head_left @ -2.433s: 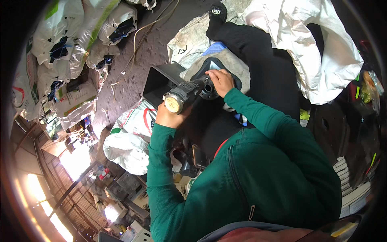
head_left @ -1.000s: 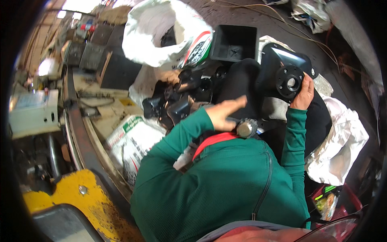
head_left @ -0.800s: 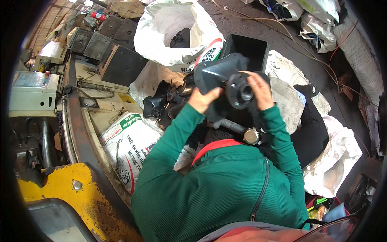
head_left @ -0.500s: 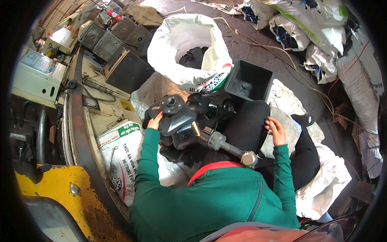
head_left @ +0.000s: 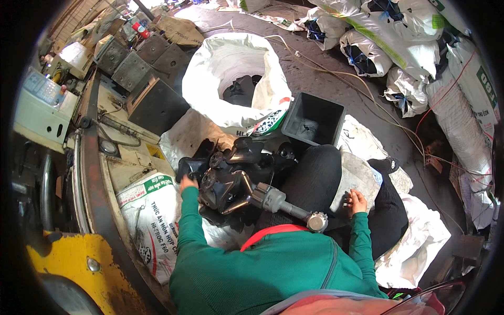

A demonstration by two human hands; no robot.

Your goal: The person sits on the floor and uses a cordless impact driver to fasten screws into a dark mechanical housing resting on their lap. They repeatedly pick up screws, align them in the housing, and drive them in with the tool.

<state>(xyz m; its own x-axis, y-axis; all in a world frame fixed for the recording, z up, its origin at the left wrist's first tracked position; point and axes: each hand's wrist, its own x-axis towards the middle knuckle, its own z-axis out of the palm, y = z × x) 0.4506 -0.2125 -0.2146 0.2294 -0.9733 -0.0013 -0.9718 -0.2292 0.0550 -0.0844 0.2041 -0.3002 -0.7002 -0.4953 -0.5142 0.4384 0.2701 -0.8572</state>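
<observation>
Black moulded plastic parts (head_left: 231,189), glossy and hollow, lie heaped against my left leg. My left hand (head_left: 188,182) is at the near left side of this heap, its fingers closed on a black plastic part (head_left: 192,166); the fingertips are partly hidden. A grey rod-shaped tool (head_left: 270,198) with a thick collar and knobbed end slants from the heap across my lap. My right hand (head_left: 357,201) hovers over my right leg, beside a pale cloth (head_left: 349,176). Its fingers are loosely bent and apart, and I see nothing in them.
Beyond the heap stand a white woven sack (head_left: 197,79) with black parts inside and a dark square bin (head_left: 317,118). A printed sack (head_left: 157,220) lies left, beside a rusty machine frame (head_left: 100,173). Filled sacks (head_left: 404,58) and a pale hose (head_left: 362,81) are at far right.
The black part with a round hub, raised earlier by my left hand, is lower and turned. My left hand has moved down and left. My right hand is lower in the picture; the view has shifted.
</observation>
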